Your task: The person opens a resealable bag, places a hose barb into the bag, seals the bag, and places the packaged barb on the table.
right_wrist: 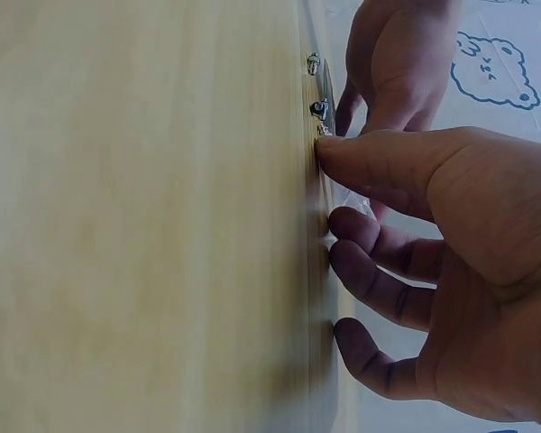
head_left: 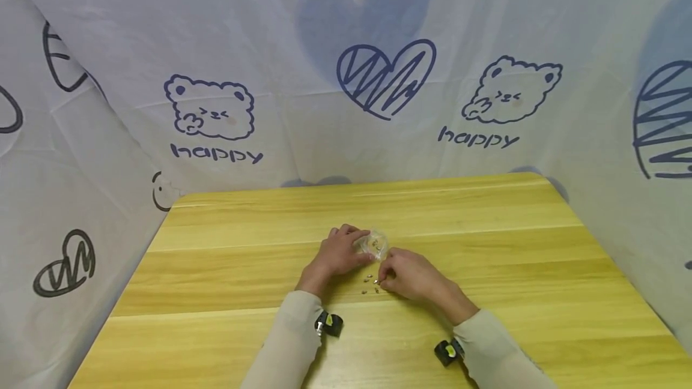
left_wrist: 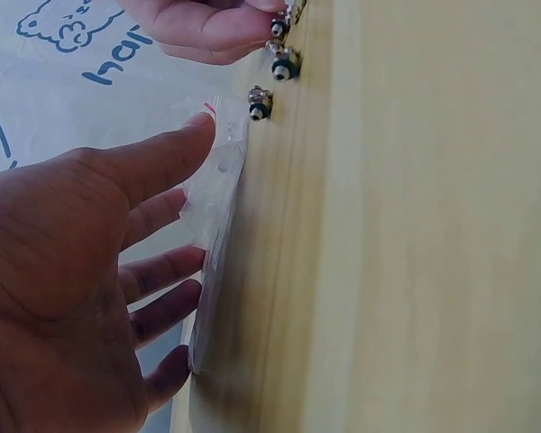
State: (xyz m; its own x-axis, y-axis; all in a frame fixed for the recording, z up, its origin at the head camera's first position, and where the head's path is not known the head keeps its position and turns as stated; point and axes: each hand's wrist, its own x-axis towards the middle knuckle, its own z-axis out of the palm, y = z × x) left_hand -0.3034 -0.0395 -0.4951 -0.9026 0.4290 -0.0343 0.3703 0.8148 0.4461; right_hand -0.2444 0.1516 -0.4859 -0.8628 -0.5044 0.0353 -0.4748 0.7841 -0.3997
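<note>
A clear plastic bag (head_left: 378, 245) with several small metal pieces visible at it lies on the table. My left hand (head_left: 340, 251) rests against its left side. In the left wrist view, the thumb (left_wrist: 176, 155) presses on the bag (left_wrist: 218, 194) and the other fingers touch its edge, fairly straight. To the right, my right hand (head_left: 413, 275) pinches a small metal fitting (head_left: 376, 281) at the tabletop between thumb and forefinger, partly hidden by the fingertips. Other small fittings (left_wrist: 261, 103), silvery with black rings, lie loose beside the bag.
The yellow wood-grain table (head_left: 243, 281) extends around both hands. Behind it hangs a white cloth (head_left: 303, 131) printed with hearts and bears, which also lines both sides. Black wrist-worn devices (head_left: 446, 353) sit at both sleeves.
</note>
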